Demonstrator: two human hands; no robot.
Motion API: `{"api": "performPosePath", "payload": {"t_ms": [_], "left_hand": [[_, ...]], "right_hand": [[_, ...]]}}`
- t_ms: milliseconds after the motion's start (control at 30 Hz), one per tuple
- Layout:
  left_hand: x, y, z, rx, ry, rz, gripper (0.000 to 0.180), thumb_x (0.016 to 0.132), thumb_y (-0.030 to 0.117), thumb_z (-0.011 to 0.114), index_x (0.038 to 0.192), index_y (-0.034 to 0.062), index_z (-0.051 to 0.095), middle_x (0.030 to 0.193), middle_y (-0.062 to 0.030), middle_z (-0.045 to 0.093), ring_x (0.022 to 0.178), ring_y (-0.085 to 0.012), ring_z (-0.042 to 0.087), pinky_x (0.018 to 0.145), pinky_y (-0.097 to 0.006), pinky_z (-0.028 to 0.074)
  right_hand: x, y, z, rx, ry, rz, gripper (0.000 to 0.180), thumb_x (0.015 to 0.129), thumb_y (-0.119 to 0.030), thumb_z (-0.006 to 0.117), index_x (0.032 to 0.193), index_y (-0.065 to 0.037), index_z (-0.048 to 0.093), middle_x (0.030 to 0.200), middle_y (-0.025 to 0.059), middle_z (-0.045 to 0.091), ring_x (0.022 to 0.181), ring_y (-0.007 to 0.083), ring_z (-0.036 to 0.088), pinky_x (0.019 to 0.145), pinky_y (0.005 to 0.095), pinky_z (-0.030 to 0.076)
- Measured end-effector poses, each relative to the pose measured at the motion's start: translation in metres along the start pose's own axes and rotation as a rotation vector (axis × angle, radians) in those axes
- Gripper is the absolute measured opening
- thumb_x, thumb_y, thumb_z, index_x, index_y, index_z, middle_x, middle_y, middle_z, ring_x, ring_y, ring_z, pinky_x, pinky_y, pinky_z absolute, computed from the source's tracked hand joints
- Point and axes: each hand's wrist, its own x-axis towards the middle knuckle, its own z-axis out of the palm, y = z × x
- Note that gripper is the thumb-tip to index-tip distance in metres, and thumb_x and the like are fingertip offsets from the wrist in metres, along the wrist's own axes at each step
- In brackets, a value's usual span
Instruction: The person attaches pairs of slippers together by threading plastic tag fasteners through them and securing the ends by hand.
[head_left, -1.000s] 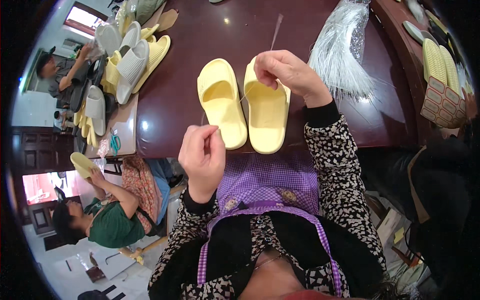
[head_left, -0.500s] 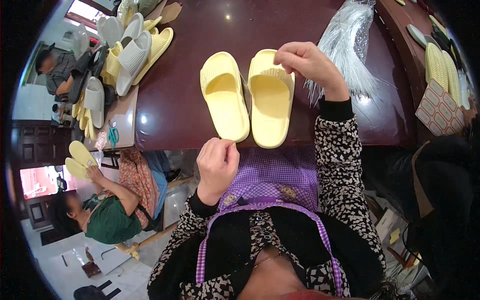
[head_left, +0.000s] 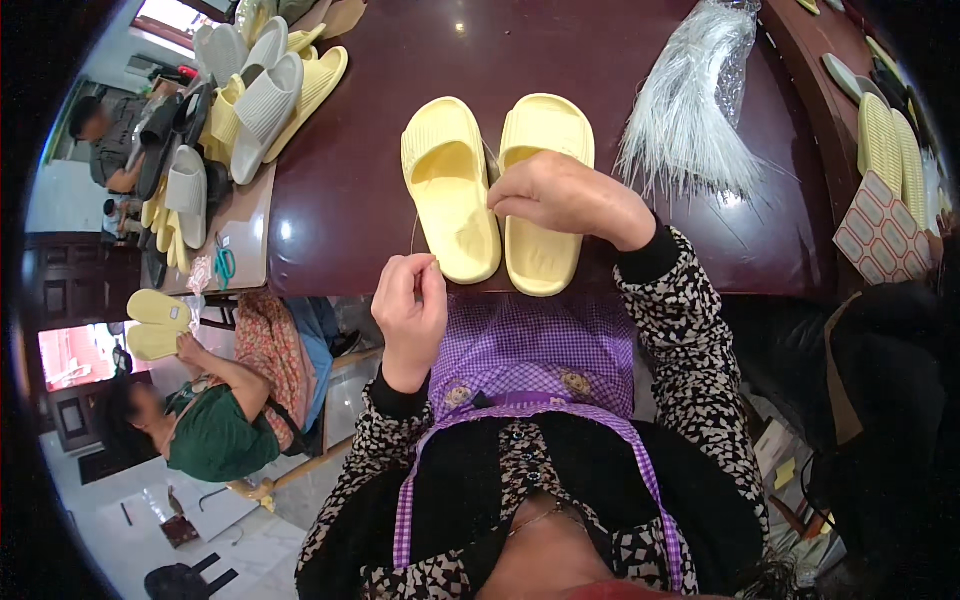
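The table (head_left: 340,220) shines dark red; a person (head_left: 222,430) wears green nearby. Yellow slippers (head_left: 455,215) have stripy tops. Left hand (head_left: 410,315) pinches string (head_left: 414,236); right hand (head_left: 575,195), I can't tell.

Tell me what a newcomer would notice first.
Probably the two pale yellow, ribbed slippers side by side on the glossy dark red table, the right hand partly hiding one. Next, the bundle of shiny whitish strands to their right, then the heaped grey and yellow slippers at upper left.
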Motion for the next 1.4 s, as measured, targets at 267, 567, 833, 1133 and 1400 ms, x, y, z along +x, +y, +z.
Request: {"api": "performPosePath", "payload": {"t_ms": [267, 567, 833, 1133, 1400], "left_hand": [[0.002, -0.01, 0.002, -0.065, -0.08, 0.086, 0.008, 0.078, -0.007, 0.06, 0.084, -0.0016, 0.056, 0.071, -0.0135, 0.053, 0.063, -0.0286, 0.054, 0.057, -0.036, 0.043], [-0.018, -0.01, -0.001, -0.121, -0.081, 0.083, 0.01, 0.077, -0.007, 0.061, 0.083, -0.0008, 0.056, 0.072, -0.0142, 0.054, 0.064, -0.0309, 0.055, 0.058, -0.037, 0.044], [-0.004, -0.02, 0.011, -0.118, -0.123, 0.195, 0.008, 0.076, -0.004, 0.061, 0.081, 0.0004, 0.056, 0.073, -0.0144, 0.056, 0.066, -0.032, 0.056, 0.06, -0.039, 0.045], [0.051, -0.041, 0.052, 0.112, -0.188, 0.251, 0.008, 0.08, 0.007, 0.059, 0.075, 0.003, 0.054, 0.073, -0.0122, 0.058, 0.071, -0.0304, 0.059, 0.064, -0.039, 0.048], [0.062, -0.051, 0.07, 0.159, -0.162, 0.28, 0.007, 0.081, 0.007, 0.059, 0.077, 0.003, 0.055, 0.078, -0.0127, 0.058, 0.073, -0.0296, 0.059, 0.066, -0.039, 0.048]], "right_hand": [[-0.037, -0.034, 0.002, 0.032, 0.245, -0.125, 0.011, 0.079, -0.008, 0.065, 0.087, -0.001, 0.067, 0.075, 0.0129, 0.064, 0.069, 0.0282, 0.063, 0.063, 0.0351, 0.05], [-0.081, -0.078, 0.026, -0.235, 0.241, 0.085, 0.006, 0.076, -0.007, 0.066, 0.08, -0.002, 0.064, 0.07, 0.0114, 0.059, 0.064, 0.0279, 0.062, 0.058, 0.0365, 0.051], [-0.063, -0.047, 0.034, -0.42, 0.264, 0.152, 0.006, 0.078, -0.009, 0.063, 0.077, -0.004, 0.063, 0.067, 0.0121, 0.057, 0.063, 0.0291, 0.061, 0.057, 0.0383, 0.05], [-0.029, -0.008, 0.016, -0.443, 0.364, 0.205, 0.017, 0.083, -0.012, 0.059, 0.09, 0.001, 0.066, 0.075, 0.0159, 0.065, 0.067, 0.0294, 0.064, 0.058, 0.0358, 0.05], [-0.028, 0.054, -0.034, -0.145, 0.612, 0.552, 0.023, 0.086, -0.016, 0.057, 0.088, 0.004, 0.067, 0.078, 0.0219, 0.065, 0.07, 0.0363, 0.063, 0.065, 0.0373, 0.05]]}}
